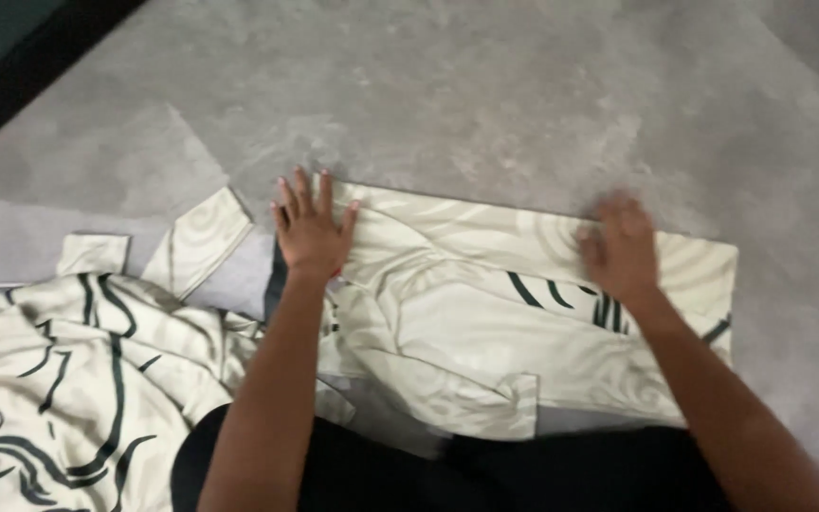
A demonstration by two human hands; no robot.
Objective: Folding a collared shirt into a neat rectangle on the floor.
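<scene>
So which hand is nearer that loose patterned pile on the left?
Left. The left hand presses the folded garment beside the patterned pile; the right hand rests on the garment's far end.

Under your flat hands the cream garment [485,313] looks like smooth, slightly glossy cloth; at 12 o'clock the grey carpet [485,95] is matt.

I saw my left hand [310,230] flat, fingers spread, on the left end of a folded cream cloth [485,322] with dark lines. My right hand [621,248] pressed its right end, on grey carpet [485,104].
</scene>
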